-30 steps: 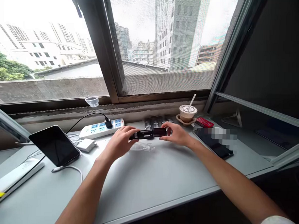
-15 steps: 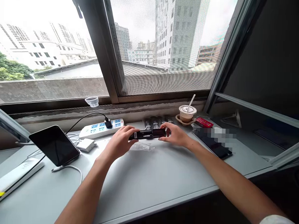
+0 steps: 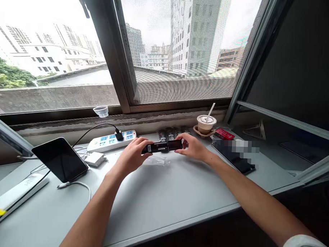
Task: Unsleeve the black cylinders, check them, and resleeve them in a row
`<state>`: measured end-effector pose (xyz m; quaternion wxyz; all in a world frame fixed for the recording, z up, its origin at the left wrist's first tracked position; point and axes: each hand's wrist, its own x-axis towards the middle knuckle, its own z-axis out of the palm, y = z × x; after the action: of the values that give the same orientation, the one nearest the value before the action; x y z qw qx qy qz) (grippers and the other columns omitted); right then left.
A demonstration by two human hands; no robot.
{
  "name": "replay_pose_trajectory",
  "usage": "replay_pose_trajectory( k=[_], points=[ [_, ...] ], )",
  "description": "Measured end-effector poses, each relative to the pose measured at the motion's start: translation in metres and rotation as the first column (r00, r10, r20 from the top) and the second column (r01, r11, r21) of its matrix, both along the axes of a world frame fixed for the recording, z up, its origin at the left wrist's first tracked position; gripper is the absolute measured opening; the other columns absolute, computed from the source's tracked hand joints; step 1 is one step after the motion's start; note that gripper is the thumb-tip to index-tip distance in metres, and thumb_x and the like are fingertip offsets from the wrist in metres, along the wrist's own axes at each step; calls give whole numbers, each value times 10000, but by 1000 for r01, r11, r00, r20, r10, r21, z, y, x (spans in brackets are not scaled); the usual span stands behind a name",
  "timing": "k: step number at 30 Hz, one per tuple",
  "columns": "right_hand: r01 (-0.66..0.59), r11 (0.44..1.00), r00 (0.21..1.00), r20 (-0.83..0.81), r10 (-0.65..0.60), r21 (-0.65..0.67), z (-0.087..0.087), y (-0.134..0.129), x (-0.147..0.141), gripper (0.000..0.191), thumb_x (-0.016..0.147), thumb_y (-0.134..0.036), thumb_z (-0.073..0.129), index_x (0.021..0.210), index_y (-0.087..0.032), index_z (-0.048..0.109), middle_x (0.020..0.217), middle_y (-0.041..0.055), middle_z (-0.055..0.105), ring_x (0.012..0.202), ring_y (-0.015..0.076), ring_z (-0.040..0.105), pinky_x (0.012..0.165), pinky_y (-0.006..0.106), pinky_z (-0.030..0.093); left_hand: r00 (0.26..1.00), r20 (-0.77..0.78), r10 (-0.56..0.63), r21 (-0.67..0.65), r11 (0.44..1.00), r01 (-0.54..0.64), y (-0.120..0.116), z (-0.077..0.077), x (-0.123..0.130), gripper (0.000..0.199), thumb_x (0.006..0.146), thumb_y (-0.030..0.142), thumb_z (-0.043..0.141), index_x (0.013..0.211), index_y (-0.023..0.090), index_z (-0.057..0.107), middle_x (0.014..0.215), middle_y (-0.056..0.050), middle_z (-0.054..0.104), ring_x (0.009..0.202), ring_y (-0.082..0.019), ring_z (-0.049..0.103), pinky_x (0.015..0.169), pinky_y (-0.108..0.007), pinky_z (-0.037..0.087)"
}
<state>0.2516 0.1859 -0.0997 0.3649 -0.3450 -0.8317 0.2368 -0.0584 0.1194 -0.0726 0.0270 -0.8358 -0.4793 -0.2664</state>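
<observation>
Here the left hand (image 3: 132, 156) and the right hand (image 3: 194, 148) hold one small black device (image 3: 162, 147) between them, just above the grey desk (image 3: 162, 199) at about twelve o'clock from the person. The left fingers pinch its left end, where a small white label shows; the right fingers close round its right end, which looks like a separate cap or piece butted against the rest. The device lies level, running nine to three o'clock.

Directly beneath it, on the desk, lies a crumpled clear plastic wrapper (image 3: 157, 161). Behind the hands, toward twelve o'clock, a row of small dark packets (image 3: 169, 133) rests by the window ledge. At eleven o'clock sits a white power strip (image 3: 110, 140) with one black plug in it. Farther out at ten o'clock a dark tablet (image 3: 60, 159) leans tilted, a small white charger (image 3: 95, 159) just beside it. At one o'clock stands an iced drink cup (image 3: 206, 124) with a straw, a red box (image 3: 224, 134) near it, and at two o'clock a dark phone (image 3: 233, 157) lies flat. A small clear cup (image 3: 101, 111) sits on the sill.
</observation>
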Motion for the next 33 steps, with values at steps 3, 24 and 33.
replay_pose_trajectory(
  k=[3,24,33],
  points=[
    [-4,1000,1000,2,4,24,0,0,1,402,809,-341,811,1160,-234,646,1122,53,655,784,173,597,738,325,521,1000,-4,9,6,1000,-9,0,0,0,334,949,345,664,1275,277,644,1248,-88,655,1133,-294,624,994,-475,530],
    [-265,877,961,-178,210,-400,9,-7,-7,576,978,-702,503,887,-160,678,712,24,635,607,138,502,545,263,330,996,-42,-85,107,990,89,-6,8,18,356,944,305,695,1295,255,672,1219,-84,693,1084,-265,649,952,-428,541],
    [-229,875,965,-214,148,-427,2,-11,-14,465,914,-645,640,870,-182,623,612,-33,561,517,122,508,502,238,340,972,-26,-235,99,966,237,-16,12,40,360,959,291,691,1319,279,692,1204,-87,729,1050,-250,675,872,-391,580]
  ],
)
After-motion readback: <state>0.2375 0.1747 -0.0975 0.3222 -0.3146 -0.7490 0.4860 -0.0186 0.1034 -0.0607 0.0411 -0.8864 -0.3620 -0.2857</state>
